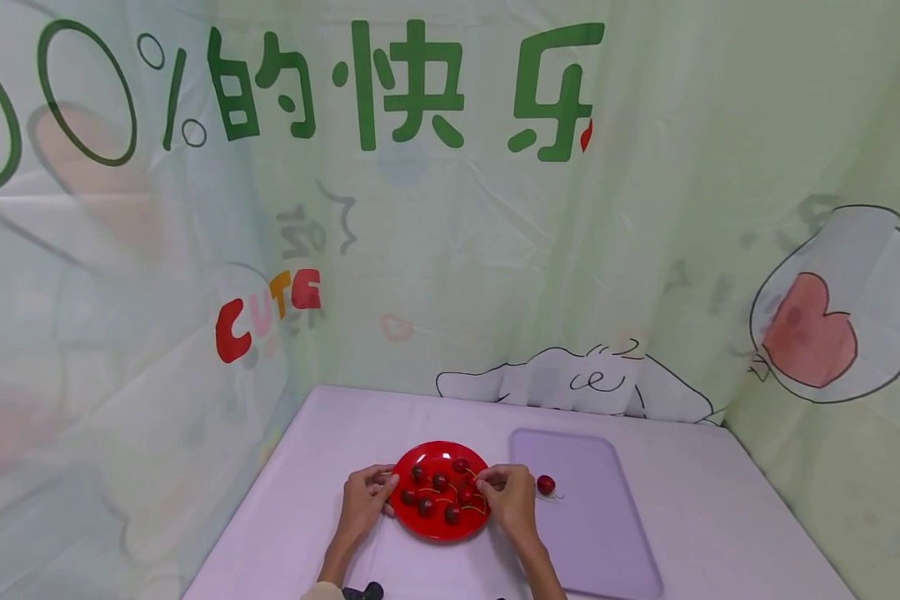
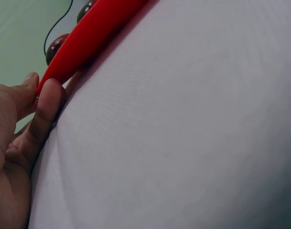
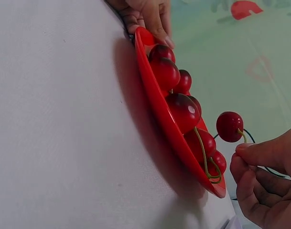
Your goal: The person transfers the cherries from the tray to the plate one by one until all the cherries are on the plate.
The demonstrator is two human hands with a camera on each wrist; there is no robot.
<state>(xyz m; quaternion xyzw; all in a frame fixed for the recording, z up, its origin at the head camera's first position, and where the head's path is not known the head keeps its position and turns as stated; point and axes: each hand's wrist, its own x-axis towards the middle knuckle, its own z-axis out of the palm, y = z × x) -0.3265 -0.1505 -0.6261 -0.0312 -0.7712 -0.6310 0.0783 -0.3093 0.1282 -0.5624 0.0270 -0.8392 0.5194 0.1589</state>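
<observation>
My left hand grips the left rim of a round red plate, thumb on top and fingers beneath, as the left wrist view shows. Several dark red cherries with green stems lie on the plate, one of them near its middle. Over the plate's right side, my right hand pinches the stem of a cherry between thumb and finger. That cherry hangs just above the others in the right wrist view, beside the thumb.
A light purple tray lies right of the plate, partly behind my right forearm. A single cherry with its stem is on the tray near its left edge. A pale cloth covers the table, and printed curtains hang behind and beside it.
</observation>
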